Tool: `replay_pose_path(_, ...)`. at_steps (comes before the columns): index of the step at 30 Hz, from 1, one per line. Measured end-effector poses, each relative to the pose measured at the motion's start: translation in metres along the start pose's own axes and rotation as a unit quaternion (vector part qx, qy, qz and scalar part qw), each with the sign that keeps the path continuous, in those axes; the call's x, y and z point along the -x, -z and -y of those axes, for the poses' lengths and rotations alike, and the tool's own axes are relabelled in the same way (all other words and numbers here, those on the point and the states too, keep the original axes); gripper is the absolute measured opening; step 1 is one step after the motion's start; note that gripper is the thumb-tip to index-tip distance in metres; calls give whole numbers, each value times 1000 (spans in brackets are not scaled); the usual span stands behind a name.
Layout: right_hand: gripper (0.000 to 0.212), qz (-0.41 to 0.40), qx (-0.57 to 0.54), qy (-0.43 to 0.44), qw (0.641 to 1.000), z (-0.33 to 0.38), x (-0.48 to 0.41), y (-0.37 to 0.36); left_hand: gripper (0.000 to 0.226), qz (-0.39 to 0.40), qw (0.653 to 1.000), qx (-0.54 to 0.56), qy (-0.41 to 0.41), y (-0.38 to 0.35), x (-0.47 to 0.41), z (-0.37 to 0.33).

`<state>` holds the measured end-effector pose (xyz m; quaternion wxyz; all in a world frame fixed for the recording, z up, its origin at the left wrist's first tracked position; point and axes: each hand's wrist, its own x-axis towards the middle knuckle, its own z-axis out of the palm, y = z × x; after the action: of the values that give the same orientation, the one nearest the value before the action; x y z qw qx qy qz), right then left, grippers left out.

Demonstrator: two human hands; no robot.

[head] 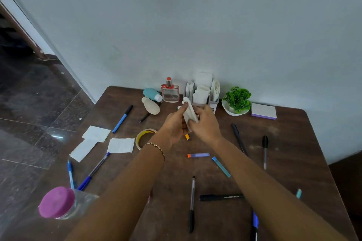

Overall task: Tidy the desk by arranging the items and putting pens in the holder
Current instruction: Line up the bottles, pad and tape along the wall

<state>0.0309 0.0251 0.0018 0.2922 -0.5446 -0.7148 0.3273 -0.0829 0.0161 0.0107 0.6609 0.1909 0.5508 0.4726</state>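
Both hands meet above the middle of the brown desk (284, 162). My left hand (174, 125) and my right hand (205, 125) each pinch the same folded white tissue (190, 112), held just in front of the white holder (203, 92), whose compartments are stuffed with white paper. Several pens lie loose: a blue pen (122, 119) at the left, a black pen (192, 203) near the front, a black marker (221, 197), and a grey pen (264, 151) at the right. Flat tissues (120, 145) lie at the left.
A perfume bottle (170, 92), a teal bottle (151, 94) and a beige bottle (151, 105) stand at the back left. A small green plant (237, 100) and a sticky-note pad (263, 111) sit at the back right. A tape roll (144, 137) and a purple-lidded jar (56, 201) are nearby.
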Motion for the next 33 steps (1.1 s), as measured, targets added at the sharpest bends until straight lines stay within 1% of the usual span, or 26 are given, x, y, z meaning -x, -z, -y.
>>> replay_pose_path(3,42,39,26,4,999,4,3,-6,43,-12,1000,5,-13,3,-4,0)
replay_pose_path(5,46,43,23,0,999,4,1,-7,38,-31,999,-1,-27,4,-7,-1)
replay_pose_path(7,46,29,6,-9,1000,3,-3,-5,33,-57,998,-8,-40,7,-11,-5)
replay_pose_path(10,33,-9,-9,-15,1000,-1,-11,3,30,-74,995,-22,-55,11,-18,-15)
replay_pose_path(12,29,-23,0,-18,1000,-6,-16,8,29,-81,994,-32,-67,11,-25,-22)
replay_pose_path(14,29,-41,18,-23,999,-13,-23,13,33,-97,991,-44,-82,11,-33,-30)
replay_pose_path(17,36,-71,52,-31,996,-24,-38,20,39,-121,979,-106,-125,9,-46,-43)
replay_pose_path(21,49,-99,116,-20,988,-33,-59,32,20,-155,956,-140,-204,4,-60,-64)
replay_pose_path(24,53,-86,174,-2,981,-37,-77,36,18,-202,935,-162,-242,2,-76,-78)
replay_pose_path(27,59,-59,237,16,970,-42,-90,36,23,-220,928,-186,-235,-3,-88,-86)
replay_pose_path(29,61,-36,270,29,962,-43,-95,35,28,-217,921,-228,-230,-7,-94,-86)
replay_pose_path(31,62,-18,290,49,956,-44,-98,34,37,-203,910,-289,-219,-12,-98,-85)
replay_pose_path(33,63,-11,286,61,956,-45,-102,30,44,-171,912,-319,-195,-17,-103,-83)
